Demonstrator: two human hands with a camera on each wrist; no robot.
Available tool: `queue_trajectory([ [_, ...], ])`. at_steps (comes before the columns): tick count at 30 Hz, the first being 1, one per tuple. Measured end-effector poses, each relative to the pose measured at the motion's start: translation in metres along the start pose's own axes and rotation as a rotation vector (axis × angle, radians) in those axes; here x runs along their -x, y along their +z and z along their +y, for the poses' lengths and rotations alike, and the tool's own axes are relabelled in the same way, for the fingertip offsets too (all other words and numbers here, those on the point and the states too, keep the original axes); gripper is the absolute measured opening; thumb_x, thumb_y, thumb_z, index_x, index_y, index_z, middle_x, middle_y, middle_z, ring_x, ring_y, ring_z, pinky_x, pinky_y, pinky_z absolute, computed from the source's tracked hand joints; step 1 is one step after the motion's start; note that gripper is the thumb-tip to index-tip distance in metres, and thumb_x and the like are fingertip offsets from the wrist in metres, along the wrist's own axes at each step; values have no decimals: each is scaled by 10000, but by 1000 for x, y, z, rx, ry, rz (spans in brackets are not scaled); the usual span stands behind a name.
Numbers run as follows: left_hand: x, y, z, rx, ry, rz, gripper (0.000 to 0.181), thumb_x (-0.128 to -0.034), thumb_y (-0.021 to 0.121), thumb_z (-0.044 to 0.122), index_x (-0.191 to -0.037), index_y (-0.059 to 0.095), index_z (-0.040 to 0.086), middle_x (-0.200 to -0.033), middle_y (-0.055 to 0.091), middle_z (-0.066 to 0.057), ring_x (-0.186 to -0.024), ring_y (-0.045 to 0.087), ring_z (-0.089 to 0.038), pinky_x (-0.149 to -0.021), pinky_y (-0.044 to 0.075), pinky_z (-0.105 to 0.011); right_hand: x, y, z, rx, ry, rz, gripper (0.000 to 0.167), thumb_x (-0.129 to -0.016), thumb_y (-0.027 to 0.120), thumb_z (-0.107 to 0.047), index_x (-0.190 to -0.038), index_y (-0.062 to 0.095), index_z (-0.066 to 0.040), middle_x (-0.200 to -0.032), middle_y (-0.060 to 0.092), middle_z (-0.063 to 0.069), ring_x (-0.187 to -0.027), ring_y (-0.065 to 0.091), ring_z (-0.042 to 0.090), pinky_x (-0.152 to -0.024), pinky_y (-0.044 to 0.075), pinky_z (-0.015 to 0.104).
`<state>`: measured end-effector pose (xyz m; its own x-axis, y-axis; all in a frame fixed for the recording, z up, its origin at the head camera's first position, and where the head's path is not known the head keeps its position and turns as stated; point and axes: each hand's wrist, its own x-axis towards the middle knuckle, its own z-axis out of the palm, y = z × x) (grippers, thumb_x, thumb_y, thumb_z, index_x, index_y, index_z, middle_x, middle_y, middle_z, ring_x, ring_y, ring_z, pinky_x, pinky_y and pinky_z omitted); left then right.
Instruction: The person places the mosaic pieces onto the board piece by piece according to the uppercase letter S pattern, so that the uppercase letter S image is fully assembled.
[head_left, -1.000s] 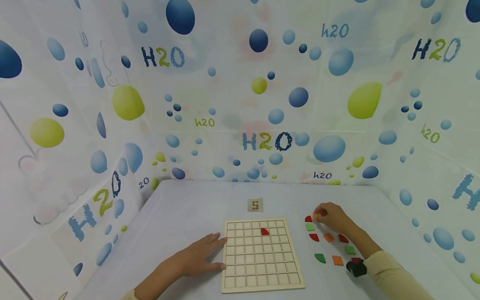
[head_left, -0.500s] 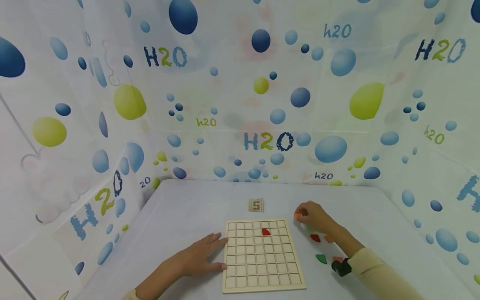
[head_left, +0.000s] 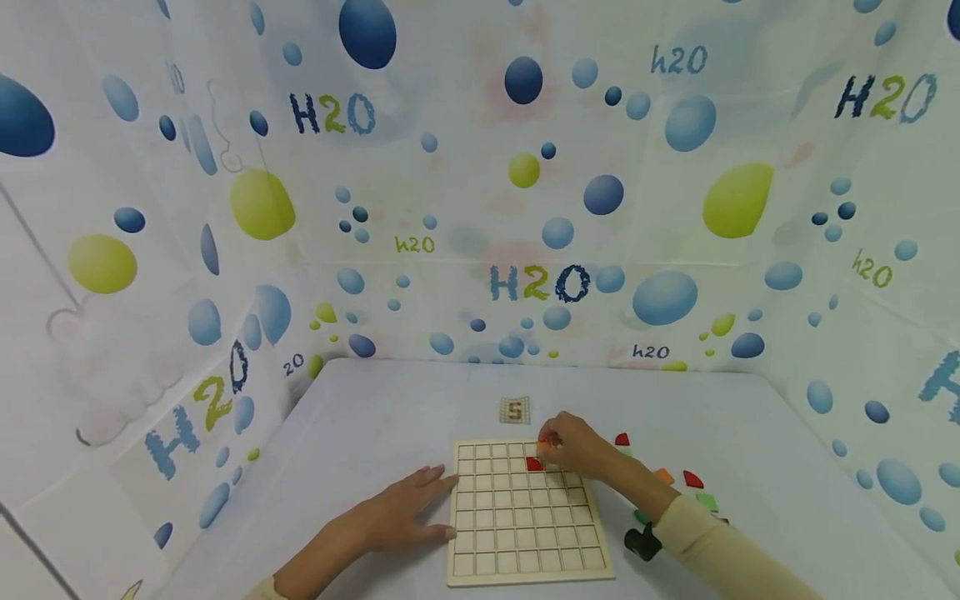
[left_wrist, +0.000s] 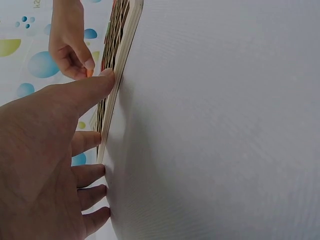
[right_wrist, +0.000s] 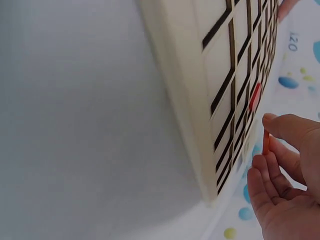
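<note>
My right hand (head_left: 576,446) pinches a small orange tile (right_wrist: 266,142) between thumb and fingers. It is above the far part of a pale wooden grid board (head_left: 517,521), close beside a red quarter-round tile (head_left: 534,464) set in one of the squares. Whether the orange tile touches the board I cannot tell. On the opposite side, my left hand (head_left: 397,510) rests with spread fingers against the board's left edge; in the left wrist view the thumb (left_wrist: 95,90) and fingertips touch that edge. Past the board's far side lies a small patterned card (head_left: 514,410).
Right of the board, loose tiles lie on the white table (head_left: 360,417): red (head_left: 693,479), orange (head_left: 664,476) and green (head_left: 707,502) ones, some hidden under the right forearm. A black wrist camera (head_left: 642,542) hangs at the right sleeve. A printed curtain (head_left: 465,192) stands behind.
The right hand has carried the orange tile leftward from the loose tiles to above the board's far part. My left hand has stayed at the board's left edge.
</note>
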<state>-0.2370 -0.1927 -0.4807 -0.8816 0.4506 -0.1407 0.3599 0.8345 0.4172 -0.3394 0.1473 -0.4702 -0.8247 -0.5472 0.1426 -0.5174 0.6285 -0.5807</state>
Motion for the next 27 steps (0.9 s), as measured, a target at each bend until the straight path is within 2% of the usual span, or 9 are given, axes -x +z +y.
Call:
queue_trajectory([
  [5, -2, 2, 0, -2, -19, -7, 860, -918, 682, 697, -1619, 437, 263, -1699, 361, -146, -1576, 313, -407, -1208, 351, -661, -5, 11, -8, -6, -60, -31, 108, -974, 730, -78, -1063, 726, -17, -1017, 617, 64, -913, 561, 166, -802, 544, 343],
  [10, -1, 1, 1, -10, -28, -11, 860, -918, 680, 699, -1619, 438, 263, -1700, 360, -141, -1575, 315, -405, -1209, 351, -659, -10, 21, -14, 37, -105, -57, 78, -982, 736, -94, -1035, 726, -37, -995, 613, 46, -890, 547, 140, -796, 543, 334],
  [15, -2, 0, 1, -13, -25, -7, 856, -920, 684, 691, -1616, 443, 256, -1699, 361, -144, -1574, 317, -407, -1207, 354, -659, -14, 26, -20, 64, -155, -70, 47, -980, 696, -37, -994, 738, -22, -953, 631, 48, -861, 529, 132, -777, 542, 326],
  [21, -3, 3, 0, -4, -26, -9, 857, -915, 679, 706, -1618, 441, 277, -1702, 358, -136, -1574, 320, -400, -1205, 360, -657, -15, 27, -27, 99, -161, -89, 42, -970, 721, -39, -995, 742, -13, -964, 640, 48, -877, 540, 137, -770, 544, 315],
  [27, -2, 3, -1, -10, -24, -7, 860, -918, 672, 710, -1622, 431, 278, -1705, 351, -136, -1577, 314, -400, -1212, 352, -653, -13, 28, -31, 174, -147, -81, 31, -966, 732, -72, -978, 751, -51, -942, 645, 12, -851, 550, 143, -791, 512, 429],
])
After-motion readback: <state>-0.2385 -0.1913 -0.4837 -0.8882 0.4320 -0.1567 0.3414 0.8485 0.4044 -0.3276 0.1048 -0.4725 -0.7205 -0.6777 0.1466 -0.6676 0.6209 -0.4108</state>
